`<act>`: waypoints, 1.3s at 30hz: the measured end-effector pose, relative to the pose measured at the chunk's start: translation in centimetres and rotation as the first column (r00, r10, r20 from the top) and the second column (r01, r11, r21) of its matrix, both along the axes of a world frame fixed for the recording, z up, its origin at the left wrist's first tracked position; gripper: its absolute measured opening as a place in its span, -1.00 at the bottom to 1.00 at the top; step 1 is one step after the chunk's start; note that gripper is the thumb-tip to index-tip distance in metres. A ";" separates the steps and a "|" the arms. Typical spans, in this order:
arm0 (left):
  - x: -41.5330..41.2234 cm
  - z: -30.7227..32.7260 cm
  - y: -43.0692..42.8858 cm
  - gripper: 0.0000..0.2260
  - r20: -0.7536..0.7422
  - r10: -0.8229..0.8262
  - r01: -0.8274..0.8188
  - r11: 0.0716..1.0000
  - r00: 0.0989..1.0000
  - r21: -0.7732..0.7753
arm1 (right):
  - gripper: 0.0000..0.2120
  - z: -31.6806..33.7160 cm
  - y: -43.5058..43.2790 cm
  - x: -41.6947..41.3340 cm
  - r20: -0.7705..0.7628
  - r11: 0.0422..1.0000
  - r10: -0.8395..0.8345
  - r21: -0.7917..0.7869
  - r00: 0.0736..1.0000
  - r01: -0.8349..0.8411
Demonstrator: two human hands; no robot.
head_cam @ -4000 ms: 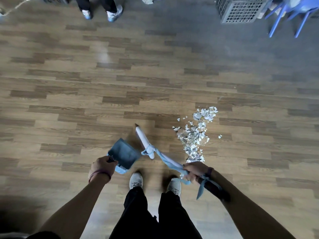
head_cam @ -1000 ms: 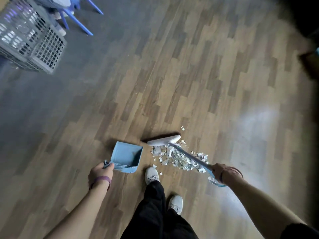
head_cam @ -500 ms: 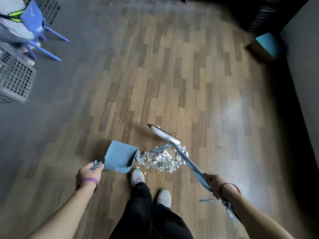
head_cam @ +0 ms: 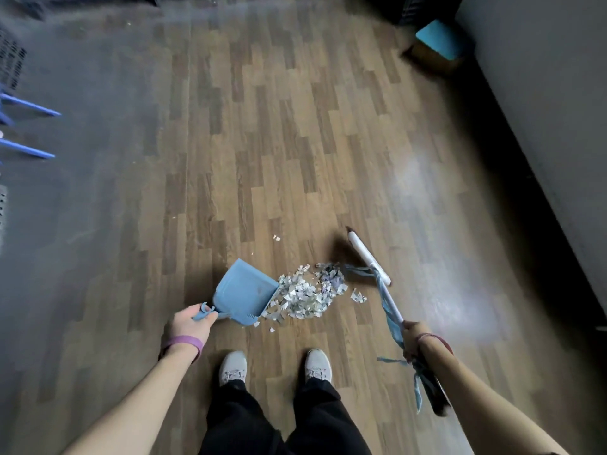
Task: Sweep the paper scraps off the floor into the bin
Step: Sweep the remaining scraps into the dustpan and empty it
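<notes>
Wood-plank floor (head_cam: 295,142), left hand (head_cam: 192,325) grips dustpan (head_cam: 244,292) touching paper scraps (head_cam: 305,295) (1 heap), right hand (head_cam: 414,336) grips broom (head_cam: 369,257)

Wood-pattern floor (head_cam: 295,142) bears paper scraps (head_cam: 305,293) touching a blue dustpan (head_cam: 244,292).

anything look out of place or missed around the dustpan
A few pieces sit apart from the pile of paper scraps: a lone scrap beyond the dustpan, a small clump between pile and broom, and a loose bit near the dustpan's lip. Nothing looks damaged.
</notes>
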State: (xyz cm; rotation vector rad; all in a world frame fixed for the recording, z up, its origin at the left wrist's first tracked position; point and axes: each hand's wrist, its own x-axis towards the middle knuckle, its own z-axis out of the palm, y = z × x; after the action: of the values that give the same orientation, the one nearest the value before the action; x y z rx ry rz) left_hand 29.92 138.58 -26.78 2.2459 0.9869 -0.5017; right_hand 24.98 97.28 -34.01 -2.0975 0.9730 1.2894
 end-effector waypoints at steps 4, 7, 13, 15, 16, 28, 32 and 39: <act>0.6 -1.0 1.5 -0.81 -0.014 -0.056 0.056 0.998 0.998 -0.039 | -0.66 0.0 2.7 -1.2 -0.092 0.987 0.155 -0.019 0.984 -0.158; 1.2 -1.4 3.8 -0.87 -0.031 -0.100 0.098 0.993 0.995 -0.064 | -0.71 -0.3 6.5 -1.5 -0.124 0.985 0.169 0.001 0.978 -0.170; 2.5 -1.9 10.9 -0.81 -0.063 -0.245 0.237 0.965 0.967 -0.113 | -0.56 -1.2 16.4 -1.2 -0.080 0.998 0.055 0.021 0.995 -0.053; 2.9 -2.4 13.2 -0.83 -0.084 -0.284 0.270 0.952 0.955 -0.144 | -0.57 -1.6 19.4 -1.4 -0.076 1.000 -0.016 0.024 0.997 0.017; 3.0 -2.6 14.1 -0.87 -0.095 -0.308 0.292 0.945 0.947 -0.148 | -0.60 -1.8 20.8 -1.6 -0.065 0.999 -0.046 0.023 0.997 0.048; 3.8 -6.0 19.6 -0.88 -0.279 -0.621 0.647 0.762 0.733 0.005 | -0.61 -3.5 28.8 -2.8 0.008 0.982 -0.179 0.062 0.984 0.178; 4.1 -6.8 19.0 -0.93 -0.310 -0.652 0.688 0.726 0.692 0.007 | -0.62 -4.3 29.0 -3.2 0.030 0.955 -0.296 0.048 0.955 0.294; 5.8 -7.5 18.7 -0.81 -0.304 -0.693 0.729 0.684 0.654 0.009 | -0.69 -4.9 31.7 -2.2 -0.005 0.903 -0.422 0.085 0.907 0.421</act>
State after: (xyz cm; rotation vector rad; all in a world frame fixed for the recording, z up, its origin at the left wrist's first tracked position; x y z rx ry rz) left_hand 35.73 157.31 -34.25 2.6964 0.1819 -1.1508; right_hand 22.80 128.98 -38.89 -1.7029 1.2587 1.0685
